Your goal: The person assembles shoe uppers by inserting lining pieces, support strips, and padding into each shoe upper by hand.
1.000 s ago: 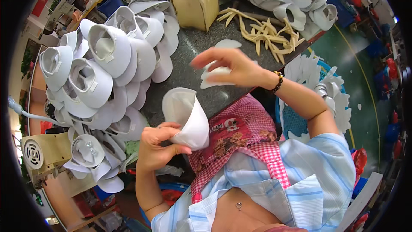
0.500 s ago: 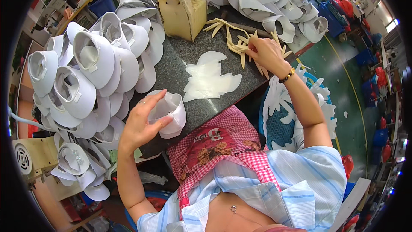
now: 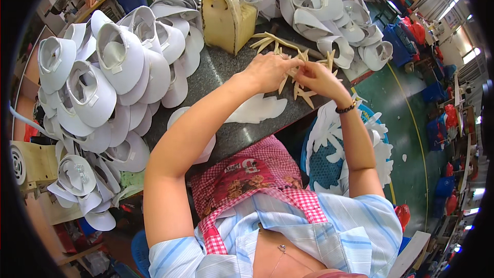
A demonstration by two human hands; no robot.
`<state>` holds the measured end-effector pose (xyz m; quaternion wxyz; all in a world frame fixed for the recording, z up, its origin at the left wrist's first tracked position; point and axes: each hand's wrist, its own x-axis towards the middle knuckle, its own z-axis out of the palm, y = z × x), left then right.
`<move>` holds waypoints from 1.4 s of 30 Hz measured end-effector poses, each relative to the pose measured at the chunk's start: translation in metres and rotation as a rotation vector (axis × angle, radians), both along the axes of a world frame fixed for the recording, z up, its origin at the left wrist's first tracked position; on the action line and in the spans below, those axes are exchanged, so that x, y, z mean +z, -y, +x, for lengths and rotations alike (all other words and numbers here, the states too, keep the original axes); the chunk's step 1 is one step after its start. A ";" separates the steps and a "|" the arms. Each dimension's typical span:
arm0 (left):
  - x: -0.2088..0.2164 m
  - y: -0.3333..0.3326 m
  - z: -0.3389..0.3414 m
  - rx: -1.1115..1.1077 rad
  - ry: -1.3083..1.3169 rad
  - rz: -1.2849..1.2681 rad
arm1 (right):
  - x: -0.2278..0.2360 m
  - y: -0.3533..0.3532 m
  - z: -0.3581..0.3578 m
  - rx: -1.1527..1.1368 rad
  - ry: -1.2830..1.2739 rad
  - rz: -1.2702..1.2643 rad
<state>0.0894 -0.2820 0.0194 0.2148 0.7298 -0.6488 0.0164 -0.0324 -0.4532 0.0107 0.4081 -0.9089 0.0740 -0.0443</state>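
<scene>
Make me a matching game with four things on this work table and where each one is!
Things:
1. pale yellow strips
2. yellowish block
3. flat white cutout
4. blue basket

Places:
A. standing at the far edge of the table
B. lying flat, just nearer than both hands
C. below the table edge, under the right arm
D. between the left hand and right hand

Pairs: 1-D, 2-A, 3-B, 4-C

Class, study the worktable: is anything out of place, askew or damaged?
Nothing looks damaged. Both hands, left hand and right hand, meet over loosely scattered tan strips. A flat white cut piece lies crooked near the dark table's edge.
</scene>
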 end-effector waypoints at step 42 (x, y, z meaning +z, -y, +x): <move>-0.031 0.018 0.054 0.032 -0.343 0.087 | 0.001 -0.055 -0.035 -0.162 0.349 -0.534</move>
